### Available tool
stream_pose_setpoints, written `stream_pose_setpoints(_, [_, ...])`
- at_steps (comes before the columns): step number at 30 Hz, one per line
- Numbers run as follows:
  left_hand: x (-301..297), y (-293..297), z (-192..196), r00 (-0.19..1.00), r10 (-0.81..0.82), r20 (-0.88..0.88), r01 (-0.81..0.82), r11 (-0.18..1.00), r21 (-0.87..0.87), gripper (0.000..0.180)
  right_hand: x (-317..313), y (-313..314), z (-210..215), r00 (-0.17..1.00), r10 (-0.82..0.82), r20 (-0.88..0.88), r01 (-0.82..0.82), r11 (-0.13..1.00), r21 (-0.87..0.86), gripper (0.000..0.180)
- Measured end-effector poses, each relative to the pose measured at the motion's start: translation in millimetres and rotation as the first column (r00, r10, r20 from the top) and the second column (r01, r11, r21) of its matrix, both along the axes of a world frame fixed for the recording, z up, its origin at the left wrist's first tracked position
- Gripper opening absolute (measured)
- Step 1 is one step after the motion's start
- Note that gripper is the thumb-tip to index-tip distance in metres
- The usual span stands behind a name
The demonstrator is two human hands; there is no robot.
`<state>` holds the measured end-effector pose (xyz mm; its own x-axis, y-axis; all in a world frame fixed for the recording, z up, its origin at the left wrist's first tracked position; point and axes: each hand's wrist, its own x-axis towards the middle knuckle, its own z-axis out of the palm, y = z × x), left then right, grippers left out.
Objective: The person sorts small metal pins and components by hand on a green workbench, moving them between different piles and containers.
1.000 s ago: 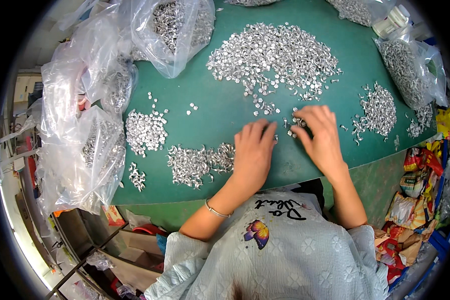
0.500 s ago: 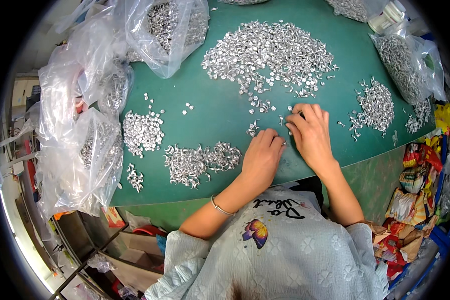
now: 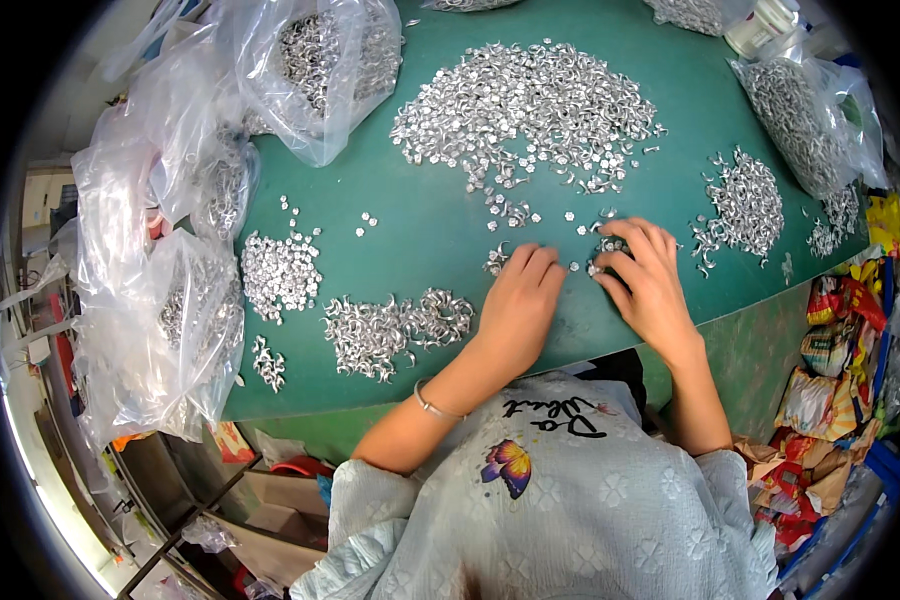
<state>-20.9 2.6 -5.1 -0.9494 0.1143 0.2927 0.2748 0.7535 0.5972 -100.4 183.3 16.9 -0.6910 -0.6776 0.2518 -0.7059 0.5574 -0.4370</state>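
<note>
Head view: tiny shiny silver metal pieces (image 3: 602, 245) sit pinched in right hand (image 3: 650, 290)'s narrow grip.

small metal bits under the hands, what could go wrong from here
The loose bits by the left hand and right hand could get swept into the big pile and mix sorted with unsorted. The small pile sits near the table edge, so a nudge might spill pieces to the floor.

Colourful snack wrappers (image 3: 835, 370) lie beside the green table (image 3: 420, 230).
</note>
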Motion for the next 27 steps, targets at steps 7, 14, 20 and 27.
stream_pose_setpoints(7, [15,12,9,0.997,0.071,0.030,-0.072,0.997,0.027,0.030,6,11,-6,0.997,-0.076,-0.002,0.075,0.995,-0.072,0.018])
stream_pose_setpoints(14, [28,15,-1,0.996,-0.015,0.093,0.002,0.992,0.129,0.032,22,18,-4,0.998,0.005,0.060,-0.001,0.998,-0.055,0.016])
stream_pose_setpoints(20, [19,32,13,0.997,0.023,0.073,-0.035,0.985,0.167,0.035,15,16,-6,0.994,-0.098,0.037,0.102,0.986,-0.134,0.023])
stream_pose_setpoints(27, [26,27,-3,0.997,-0.052,0.058,0.044,0.991,0.123,0.047,11,13,-10,0.997,-0.034,-0.066,0.033,0.999,-0.023,0.024])
